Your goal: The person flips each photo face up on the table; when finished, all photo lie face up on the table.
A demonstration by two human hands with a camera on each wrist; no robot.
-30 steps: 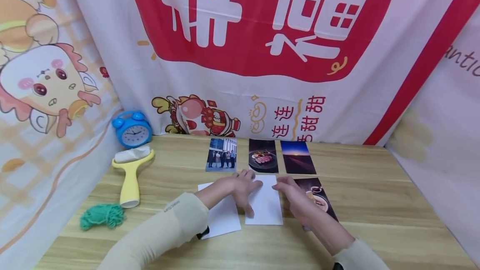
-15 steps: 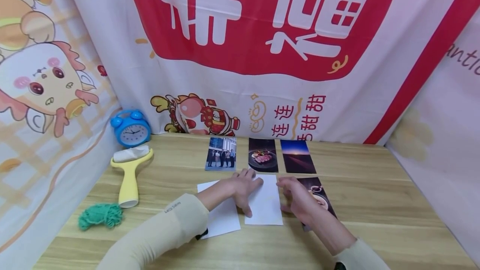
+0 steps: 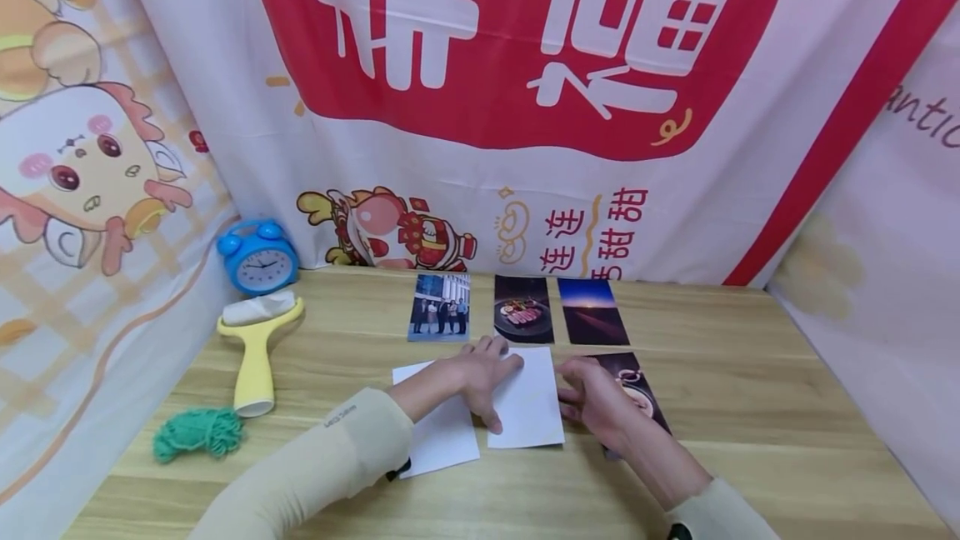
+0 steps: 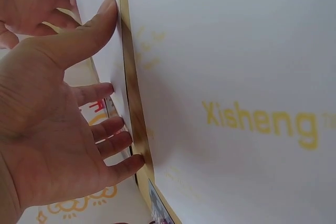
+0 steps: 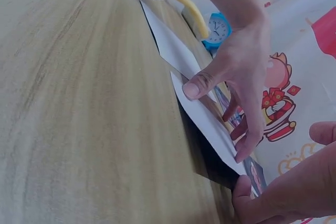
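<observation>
A white face-down card lies in the middle. My left hand rests on its left side, thumb and fingers spread; in the left wrist view, the straight thumb reaches along its edge. Left of it lies another white card with "Xisheng" in yellow, partly under my left forearm. My right hand is at the middle card's right edge, fingers loosely bent; in the right wrist view a fingertip touches the corner. Under the right wrist lies a dark photo of a pale round dish, partly hidden.
Behind the hands lie three face-up photos: a group of people, a plate of meat and a sunset. At left stand a blue alarm clock, a yellow-handled roller and green yarn. A printed cloth hangs behind.
My right hand has drawn slightly right and down from the middle card's top right edge, with its fingers lower along that edge. The left hand stays in place on the card.
</observation>
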